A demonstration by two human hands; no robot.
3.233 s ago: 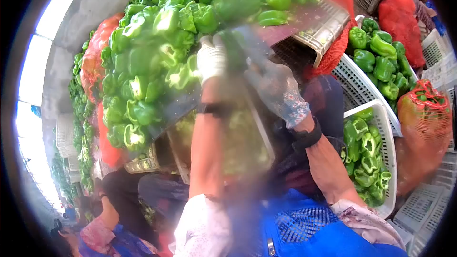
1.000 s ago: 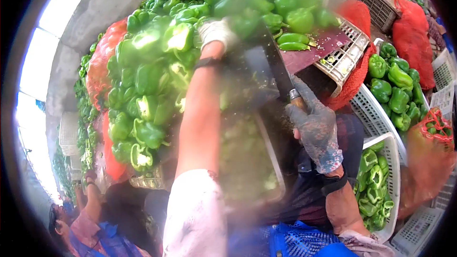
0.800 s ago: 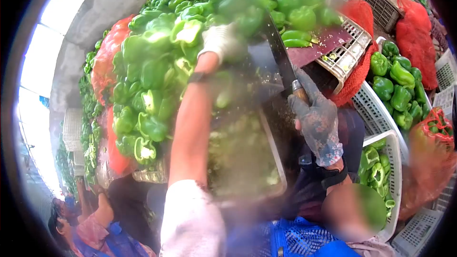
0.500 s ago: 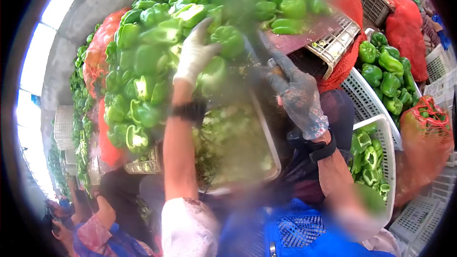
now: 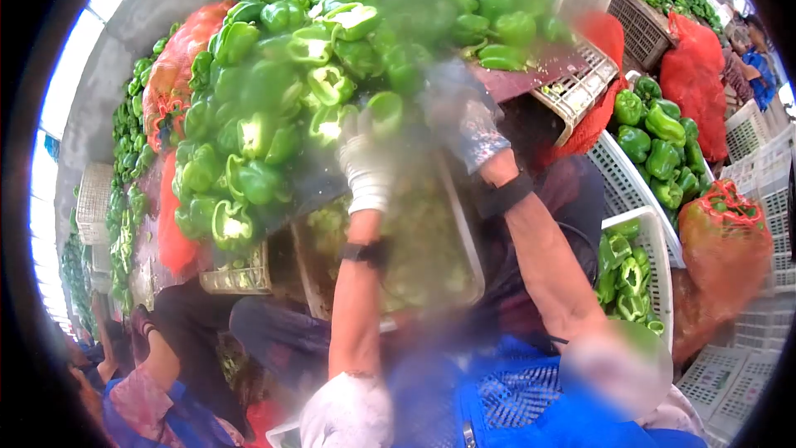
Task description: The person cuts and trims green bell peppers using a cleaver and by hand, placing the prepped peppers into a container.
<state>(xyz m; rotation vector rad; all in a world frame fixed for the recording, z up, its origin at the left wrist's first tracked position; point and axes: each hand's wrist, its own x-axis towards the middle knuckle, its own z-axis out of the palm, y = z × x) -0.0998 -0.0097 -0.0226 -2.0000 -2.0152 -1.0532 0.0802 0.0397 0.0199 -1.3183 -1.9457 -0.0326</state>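
My left hand (image 5: 365,166), in a white glove, is closed on a green bell pepper (image 5: 385,113) at the near edge of a big pepper heap (image 5: 278,83). Cut peppers with pale insides, one of them an open half (image 5: 330,85), lie just beyond its fingers. My right hand (image 5: 464,112), in a grey patterned glove, reaches toward the heap to the right of the left hand. A blurred patch over the view smears its fingers, so what they hold is hidden. Below both hands stands a tray of pepper scraps (image 5: 398,257), also hazy.
To the right, a white crate (image 5: 659,261) holds cut peppers and another crate (image 5: 609,178) holds whole ones. Red mesh sacks (image 5: 696,83) stand behind them. A plastic crate (image 5: 572,87) supports the dark red board's edge (image 5: 531,75). Another person (image 5: 153,373) sits at lower left.
My left hand has drawn back toward me and closed on a pepper. My right hand, which held a knife, has moved up and left into the blurred patch. The view has shifted slightly.
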